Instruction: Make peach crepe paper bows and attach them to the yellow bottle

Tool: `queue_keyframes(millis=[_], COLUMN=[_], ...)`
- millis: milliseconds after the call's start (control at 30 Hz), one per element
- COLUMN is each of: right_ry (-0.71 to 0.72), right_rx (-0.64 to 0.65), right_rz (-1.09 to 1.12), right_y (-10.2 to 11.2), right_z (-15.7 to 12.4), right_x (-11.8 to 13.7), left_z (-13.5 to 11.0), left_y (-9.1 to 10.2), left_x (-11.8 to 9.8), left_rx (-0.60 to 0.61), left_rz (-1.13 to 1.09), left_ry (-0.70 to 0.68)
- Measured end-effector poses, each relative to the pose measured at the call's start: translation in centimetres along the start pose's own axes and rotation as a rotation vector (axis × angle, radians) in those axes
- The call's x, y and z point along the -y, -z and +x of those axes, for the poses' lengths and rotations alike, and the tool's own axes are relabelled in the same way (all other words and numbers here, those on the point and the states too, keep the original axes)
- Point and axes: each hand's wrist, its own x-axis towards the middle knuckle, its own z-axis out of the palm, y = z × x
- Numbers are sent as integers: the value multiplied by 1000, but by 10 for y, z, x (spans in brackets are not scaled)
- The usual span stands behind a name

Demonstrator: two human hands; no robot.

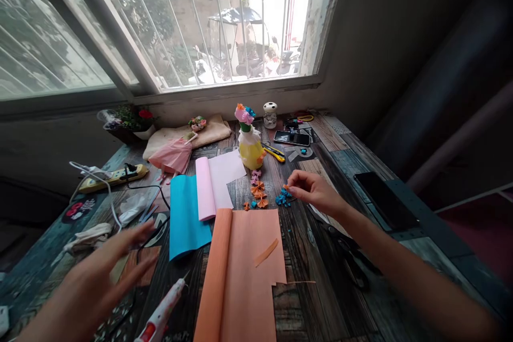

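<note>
My right hand (311,191) pinches a small orange paper flower (286,187) just above a cluster of blue paper flowers (283,199). To its left lie orange paper flowers (258,188) in a row with pink ones. My left hand (96,272), blurred by motion, is empty with its fingers apart. Near it, at the bottom, rests a white glue gun (164,310). An orange crepe paper roll (252,256) is partly unrolled in front of me, a loose orange strip (266,252) on it. Farther back stands a yellow vase (251,154) with white ruffles and paper flowers on top.
Blue (186,214) and pink crepe paper (206,187) lie left of centre. Black scissors (347,251) lie under my right forearm. A yellow cutter (274,153), two phones (292,138), a lidded jar (270,116) and a power strip (120,176) with cables surround the work area.
</note>
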Motion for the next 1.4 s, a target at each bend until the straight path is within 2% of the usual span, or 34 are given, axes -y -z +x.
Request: queue_keyframes(millis=[100,167,233,300,400,533,633,733,867,967,1100,1267,1400], right_ry=[39,56,57,55,50,63,115,176,259,344,452,488,502], right_rx=[-30,-46,-49,-53,-59,-61,-61,-31,74,126,186,249,252], right_rz=[-43,-49,-37,-26,-24,-82,-161,-217,-234,-317,-424,-555,-635], right_y=[9,14,19,23,28,34,38,42,44,43,42,42,39], right_z=[21,33,41,45,49,58,72,91,121,142,163,176,183], right_x=[1,1,0,-4,-11,-16,-14,-10,-4,2,10,13,14], left_z=[102,167,221,260,294,311,314,311,303,300,299,297,298], left_y=[-17,-41,-69,-94,-120,-135,-135,-128,-111,-100,-94,-92,-94], left_x=[-64,-101,-126,-141,-151,-152,-145,-138,-131,-128,-121,-115,-113], left_rx=[-129,-194,-276,-399,-458,-485,-428,-296,-42,94,160,249,266], left_rz=[-137,-244,-313,-399,-436,-491,-581,-701,-844,-906,-949,-1032,-1072], left_ry=[-108,-153,-125,-60,-24,-15,-32,-67,-156,-201,-213,-225,-225])
